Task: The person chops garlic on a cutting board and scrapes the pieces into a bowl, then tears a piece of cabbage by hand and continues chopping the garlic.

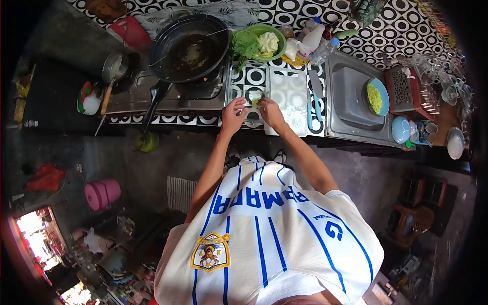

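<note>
Both my hands are over a clear, glassy container [245, 85] on the patterned counter. My left hand [233, 115] is at its left side, fingers curved and apart, with no object visible in them. My right hand [272, 113] is closed at the fingertips on a small green vegetable piece [255, 101], whose exact kind is too small to make out. Just right of it lies a translucent cutting board [288, 86]. Beyond the board are a knife [315, 84] and a blue-handled utensil [309, 116].
A large black frying pan [192, 51] sits on the stove at left, its handle toward me. Behind the container stands a green basin [274, 56] with leafy greens and a pale vegetable. At right, a blue bowl [385, 96] of chopped green food rests by the sink [339, 127].
</note>
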Available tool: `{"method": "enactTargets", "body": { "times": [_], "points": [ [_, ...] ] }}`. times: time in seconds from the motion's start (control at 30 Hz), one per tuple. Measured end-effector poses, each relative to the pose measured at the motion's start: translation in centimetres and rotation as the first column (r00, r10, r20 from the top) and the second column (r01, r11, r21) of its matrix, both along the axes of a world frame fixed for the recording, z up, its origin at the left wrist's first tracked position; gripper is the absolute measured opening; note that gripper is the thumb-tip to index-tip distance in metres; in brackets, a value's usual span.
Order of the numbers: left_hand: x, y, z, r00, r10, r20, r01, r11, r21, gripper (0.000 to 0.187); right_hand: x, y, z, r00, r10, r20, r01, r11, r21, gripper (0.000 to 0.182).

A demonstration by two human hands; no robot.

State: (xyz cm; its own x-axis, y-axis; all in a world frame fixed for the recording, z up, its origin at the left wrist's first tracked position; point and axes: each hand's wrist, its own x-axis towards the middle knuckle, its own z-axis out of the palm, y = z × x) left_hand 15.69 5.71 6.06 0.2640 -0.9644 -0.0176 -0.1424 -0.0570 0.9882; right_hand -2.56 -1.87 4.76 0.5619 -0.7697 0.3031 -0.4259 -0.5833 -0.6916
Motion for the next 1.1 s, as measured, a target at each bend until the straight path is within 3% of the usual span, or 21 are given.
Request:
{"method": "enactTargets", "body": {
  "times": [0.07,0.17,0.27,0.47,0.6,0.67,0.87,1.1],
  "points": [
    [0.7,0.3,-0.3,0.998,-0.066,-0.007,0.066,0.998,0.013,0.043,-0.1,0.2,-1.1,0.998,0.002,-0.069,-0.008,0.996,-0.084,0.015],
    [1.6,0.5,-0.4,0.988,-0.154,-0.013,0.154,0.987,0.042,0.041,0.1,1.3,1.2,0.941,-0.105,-0.321,0.022,0.967,-0.253,0.015],
    [2.2,0.5,0.0,0.976,-0.217,0.009,0.217,0.975,0.055,0.037,0.0,1.5,0.6,0.909,-0.109,-0.401,0.015,0.973,-0.23,0.016],
    [2.5,0.3,0.1,0.965,-0.262,0.007,0.261,0.965,0.024,0.036,0.7,1.7,0.6,0.898,-0.102,-0.429,0.049,0.99,-0.133,0.013],
    [2.5,0.6,0.0,0.964,-0.259,0.053,0.259,0.966,0.024,0.037,1.5,2.1,0.4,0.955,-0.104,-0.279,0.039,0.973,-0.228,0.013],
    [2.8,0.7,-0.1,0.953,-0.255,0.165,0.259,0.966,0.001,0.039,1.7,2.3,0.2,0.961,-0.08,-0.264,0.009,0.966,-0.26,0.014],
    [2.9,1.0,0.2,0.926,-0.284,0.25,0.293,0.956,0.003,0.041,1.2,2.2,-0.5,0.868,-0.029,-0.497,-0.087,0.974,-0.21,0.024],
    [2.7,0.8,-0.1,0.931,-0.277,0.236,0.285,0.958,0.0,0.042,0.9,2.3,-0.9,0.882,0.04,-0.47,-0.137,0.975,-0.173,0.025]
  ]
}}
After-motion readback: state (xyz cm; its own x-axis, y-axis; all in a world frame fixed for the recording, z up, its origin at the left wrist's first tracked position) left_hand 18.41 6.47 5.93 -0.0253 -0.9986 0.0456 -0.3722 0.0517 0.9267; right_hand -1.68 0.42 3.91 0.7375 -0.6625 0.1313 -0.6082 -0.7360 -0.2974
